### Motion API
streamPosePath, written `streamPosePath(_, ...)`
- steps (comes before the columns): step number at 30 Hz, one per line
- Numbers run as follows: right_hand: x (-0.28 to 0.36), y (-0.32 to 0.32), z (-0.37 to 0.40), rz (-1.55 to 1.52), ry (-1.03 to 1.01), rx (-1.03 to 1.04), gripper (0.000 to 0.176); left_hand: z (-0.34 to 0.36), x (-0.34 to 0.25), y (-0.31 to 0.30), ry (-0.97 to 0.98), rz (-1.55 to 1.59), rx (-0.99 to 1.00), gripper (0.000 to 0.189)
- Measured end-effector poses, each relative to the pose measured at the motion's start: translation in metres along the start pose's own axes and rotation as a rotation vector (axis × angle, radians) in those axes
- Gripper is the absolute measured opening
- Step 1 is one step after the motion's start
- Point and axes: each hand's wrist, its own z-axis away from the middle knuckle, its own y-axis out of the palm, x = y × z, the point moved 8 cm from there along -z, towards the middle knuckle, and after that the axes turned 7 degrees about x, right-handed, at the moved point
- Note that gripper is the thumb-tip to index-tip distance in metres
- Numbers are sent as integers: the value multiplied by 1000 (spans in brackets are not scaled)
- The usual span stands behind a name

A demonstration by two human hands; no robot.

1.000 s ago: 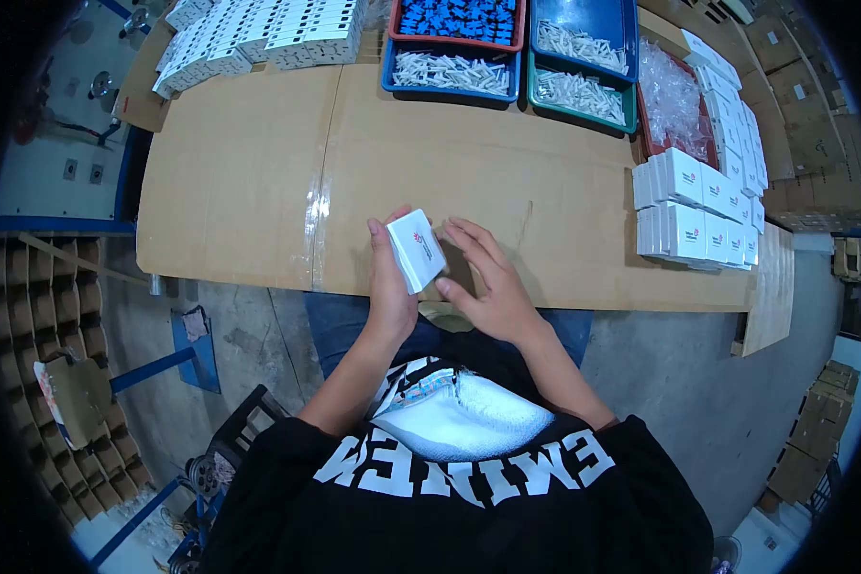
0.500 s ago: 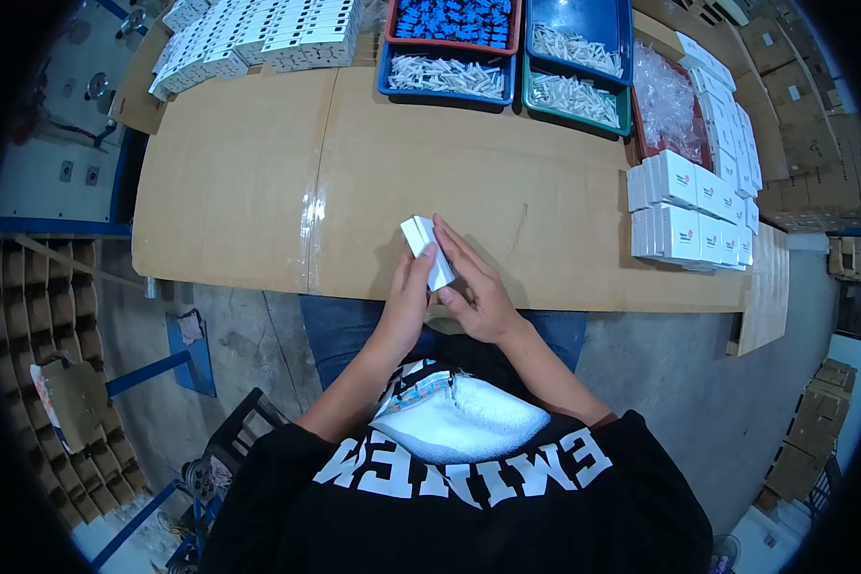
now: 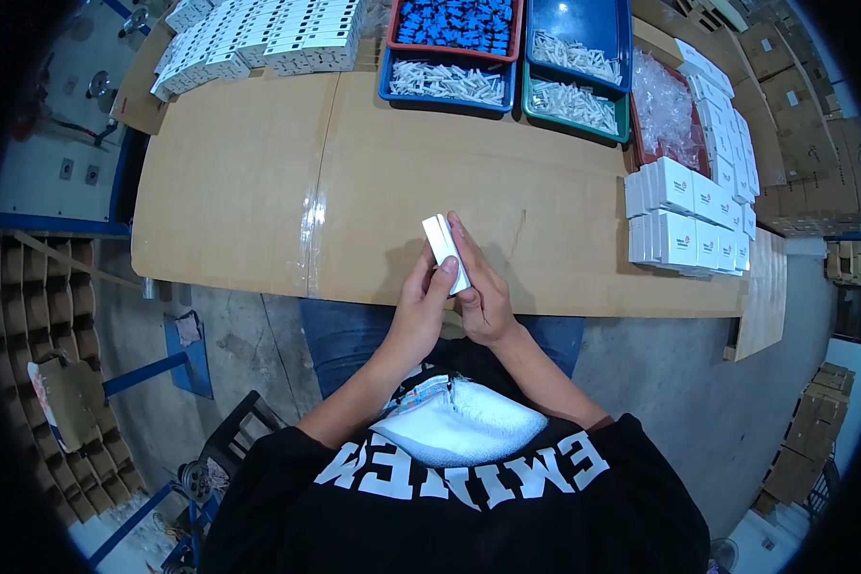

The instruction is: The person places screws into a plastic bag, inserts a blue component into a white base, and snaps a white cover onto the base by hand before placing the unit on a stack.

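A small white box (image 3: pixel 447 253) is held between both hands above the near edge of the cardboard-covered table (image 3: pixel 239 191). My left hand (image 3: pixel 425 298) grips its left side, with the thumb across the lower part. Against its right side lie the fingers of my right hand (image 3: pixel 486 292), while the right thumb is near the box's lower end. The box is tilted, its top leaning left, and a lengthwise line shows along it. Parts of its sides are hidden by the fingers.
White cartons (image 3: pixel 684 220) stand stacked at right, beside a red tray of clear plastic bags (image 3: pixel 668 115). At the back are a tray of blue pieces (image 3: pixel 454 27) and trays of white sticks (image 3: pixel 447 84). Rows of white boxes (image 3: pixel 311 38) fill the back left.
The white box has shifted slightly right and turned more upright in my hands. My left thumb has slid down along it, and my right fingers have curled closer in.
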Motion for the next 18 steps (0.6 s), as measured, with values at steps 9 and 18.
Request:
streamPosePath(9,-2,1,6,-19,30,-82,71,-3,1,5,20,-16,12,64)
streamPosePath(18,-1,-1,7,-16,59,-151,72,-3,0,11,45,-21,-3,62)
